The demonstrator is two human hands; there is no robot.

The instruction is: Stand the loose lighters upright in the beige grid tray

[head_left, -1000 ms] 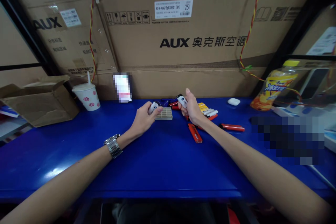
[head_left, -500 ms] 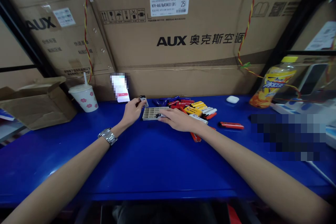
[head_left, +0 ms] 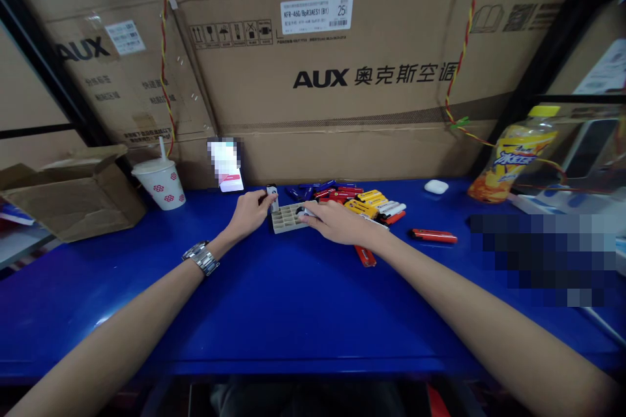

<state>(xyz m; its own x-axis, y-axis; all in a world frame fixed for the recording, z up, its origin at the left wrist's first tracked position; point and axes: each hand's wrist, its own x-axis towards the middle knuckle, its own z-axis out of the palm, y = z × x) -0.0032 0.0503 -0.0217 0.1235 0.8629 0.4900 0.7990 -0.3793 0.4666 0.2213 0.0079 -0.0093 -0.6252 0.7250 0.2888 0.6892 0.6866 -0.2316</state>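
Note:
A beige tray point(head_left: 288, 224) divided into small compartments lies on the blue table between my hands. My left hand point(head_left: 250, 212) pinches a white lighter point(head_left: 272, 198) with a black top, held upright at the tray's far left corner. Whether its lower end sits inside a compartment, I cannot tell. My right hand point(head_left: 340, 221) reaches over the tray's right side with its fingers closed on another white lighter point(head_left: 307, 212), whose black end points left. Behind and right of this hand lies a loose pile of blue, red, yellow point(head_left: 369, 199) and white lighters, partly hidden by the hand.
A red lighter point(head_left: 434, 236) lies apart on the right, with a white case point(head_left: 436, 187) behind it. A drink bottle point(head_left: 511, 159) stands at the back right. At the left are a paper cup point(head_left: 161, 186), an opened carton point(head_left: 88, 192) and a lit phone point(head_left: 227, 166).
My left hand has brought its lighter slightly right and down, to the tray's corner. The tray has turned a little and shifted. My right hand stays over the tray, gripping its lighter.

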